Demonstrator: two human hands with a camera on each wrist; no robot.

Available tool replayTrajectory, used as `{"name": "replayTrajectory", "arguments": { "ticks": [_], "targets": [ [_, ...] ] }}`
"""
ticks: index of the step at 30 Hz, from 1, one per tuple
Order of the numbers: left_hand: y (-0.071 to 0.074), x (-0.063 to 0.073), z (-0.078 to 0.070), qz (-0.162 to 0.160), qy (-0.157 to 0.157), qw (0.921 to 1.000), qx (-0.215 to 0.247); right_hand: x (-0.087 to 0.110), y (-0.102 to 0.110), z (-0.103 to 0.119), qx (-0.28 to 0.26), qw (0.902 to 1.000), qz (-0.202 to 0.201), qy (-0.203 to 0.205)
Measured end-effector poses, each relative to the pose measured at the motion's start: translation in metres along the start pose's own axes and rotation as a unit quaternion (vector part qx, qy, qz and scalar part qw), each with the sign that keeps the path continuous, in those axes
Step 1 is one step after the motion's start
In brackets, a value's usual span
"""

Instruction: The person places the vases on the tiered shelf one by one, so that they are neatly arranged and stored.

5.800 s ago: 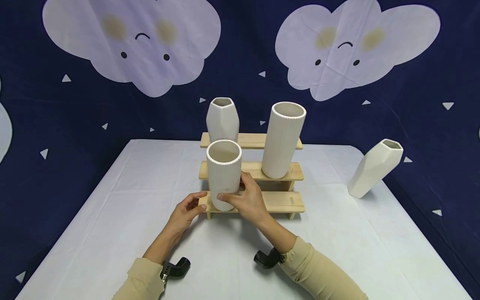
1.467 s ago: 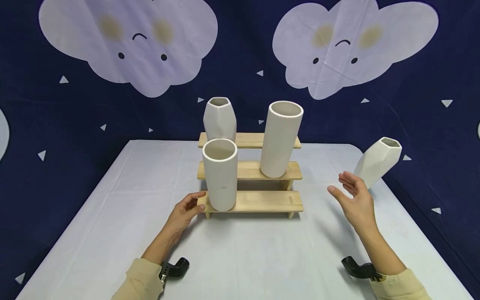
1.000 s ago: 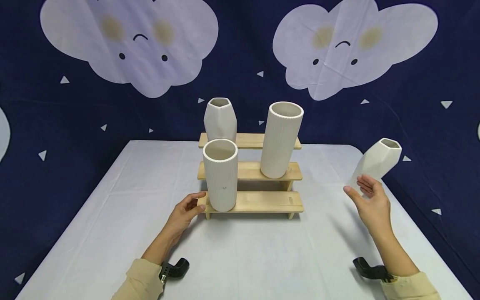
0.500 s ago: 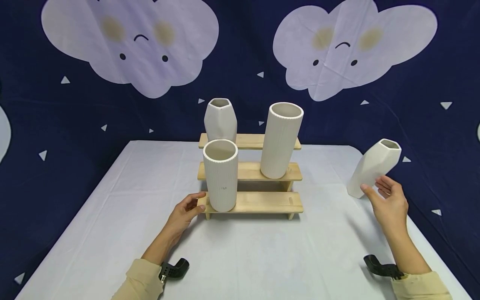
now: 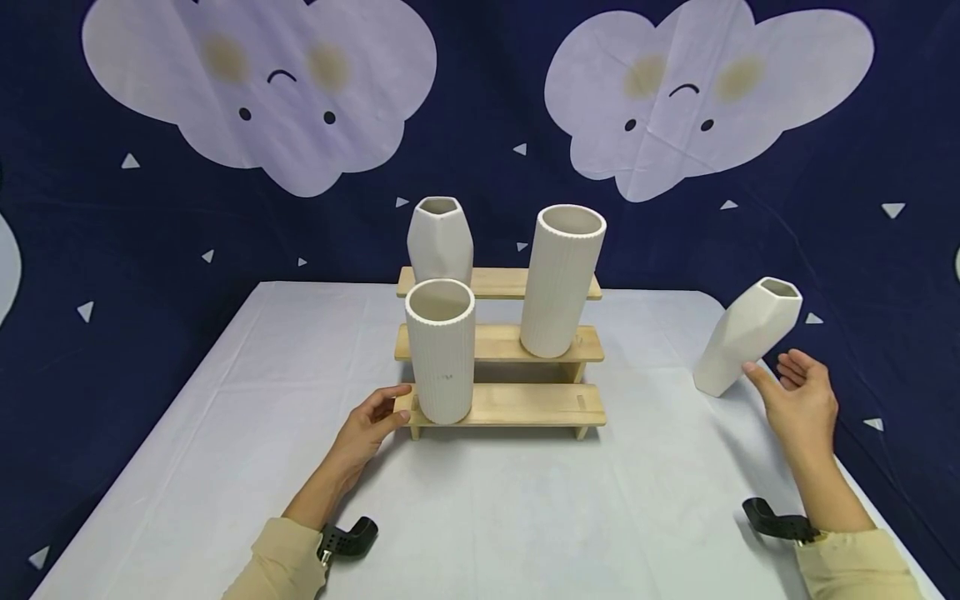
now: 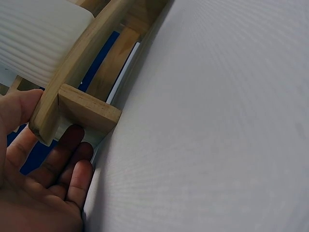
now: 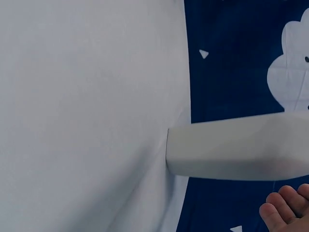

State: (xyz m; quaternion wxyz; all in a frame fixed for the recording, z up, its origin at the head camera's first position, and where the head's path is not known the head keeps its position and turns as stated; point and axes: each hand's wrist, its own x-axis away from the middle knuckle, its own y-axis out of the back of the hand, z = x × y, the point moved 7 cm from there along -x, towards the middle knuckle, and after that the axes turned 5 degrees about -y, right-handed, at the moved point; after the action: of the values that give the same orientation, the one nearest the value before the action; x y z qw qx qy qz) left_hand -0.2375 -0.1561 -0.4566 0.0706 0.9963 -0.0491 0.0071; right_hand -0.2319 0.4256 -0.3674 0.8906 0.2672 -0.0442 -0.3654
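Note:
My left hand pinches the left end of the bottom shelf of a three-step wooden stand. In the left wrist view the thumb lies on the plank and the other fingers are below it, by the leg. On the table's right side stands a white faceted vase. Just right of it is my right hand, fingers relaxed and spread from the thumb, whose tip overlaps the vase's side. The right wrist view shows the fingertips apart from this vase.
A ribbed cylinder vase stands on the bottom shelf's left, and another on the middle shelf's right. A second faceted vase is at the top left. The white-covered table ends near the right hand, before a dark blue cloud-patterned curtain.
My right hand has let go of the front ribbed vase on the bottom shelf and moved right, passing in front of the faceted vase to its right side. The left hand stays put.

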Motion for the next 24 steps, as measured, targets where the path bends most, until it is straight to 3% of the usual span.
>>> {"name": "replayTrajectory", "arguments": {
  "ticks": [14,24],
  "targets": [
    [-0.001,0.001,-0.002,0.004,-0.004,1.0000,-0.001,-0.031,-0.012,-0.001,0.002,0.9988,0.048,-0.012],
    [0.001,0.000,0.000,-0.001,0.000,1.0000,0.004,-0.041,-0.018,0.003,0.007,0.9969,0.076,0.020]
  ]
}}
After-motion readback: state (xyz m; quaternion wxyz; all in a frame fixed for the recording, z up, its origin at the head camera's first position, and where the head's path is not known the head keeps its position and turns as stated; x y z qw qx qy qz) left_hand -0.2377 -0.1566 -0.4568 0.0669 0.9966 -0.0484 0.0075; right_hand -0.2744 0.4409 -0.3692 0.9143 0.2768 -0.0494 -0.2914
